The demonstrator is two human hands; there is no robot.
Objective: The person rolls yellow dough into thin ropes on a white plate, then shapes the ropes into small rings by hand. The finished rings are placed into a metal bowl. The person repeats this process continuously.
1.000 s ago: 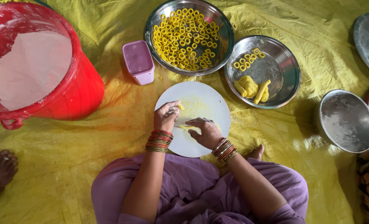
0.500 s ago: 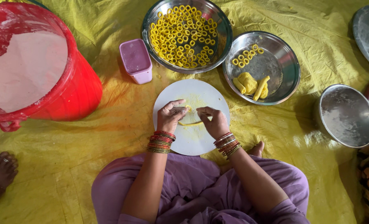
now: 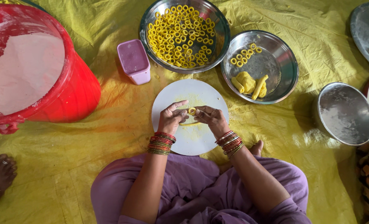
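While bowl (image 3: 183,37) holds rings (image 3: 180,35), hands pinching.

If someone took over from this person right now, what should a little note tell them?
Left hand and right hand: both pinch one small yellow dough ring over the white round board.
Things: a big steel bowl above the board is full of finished rings; a smaller steel dish holds a few rings and lumps of yellow dough. Purple box at left, red bucket further left.
Done: many rings shaped.
Left: this ring not yet set down; dough lumps still unshaped.
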